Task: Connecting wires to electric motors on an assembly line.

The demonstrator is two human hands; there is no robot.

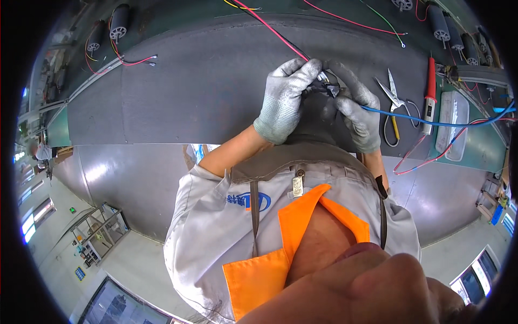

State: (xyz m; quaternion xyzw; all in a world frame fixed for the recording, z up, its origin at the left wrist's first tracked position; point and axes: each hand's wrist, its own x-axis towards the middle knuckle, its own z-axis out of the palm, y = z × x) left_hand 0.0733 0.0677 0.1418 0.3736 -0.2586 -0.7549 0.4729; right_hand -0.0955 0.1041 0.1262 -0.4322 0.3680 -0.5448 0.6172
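Note:
Both my hands wear pale, dark-smudged gloves and meet above the dark mat. With bent fingers, my left hand (283,100) pinches a bundle of wires where a red wire (275,33) and a black one run in from the far side. Close against it, my right hand (359,110) has its thumb and fingers on a small black wire connector (332,89) at the end of that bundle. The connector's exact shape is partly hidden by the fingers. A blue cord (431,123) passes by the right hand's thumb and leads off to the right.
Scissors (397,101) lie open right of my hands. Beyond them are a red-and-white pen-shaped tool (430,100) with a cord and a clear plastic tray (453,127). Cylindrical motors (118,24) with wires stand far left, others (439,24) far right.

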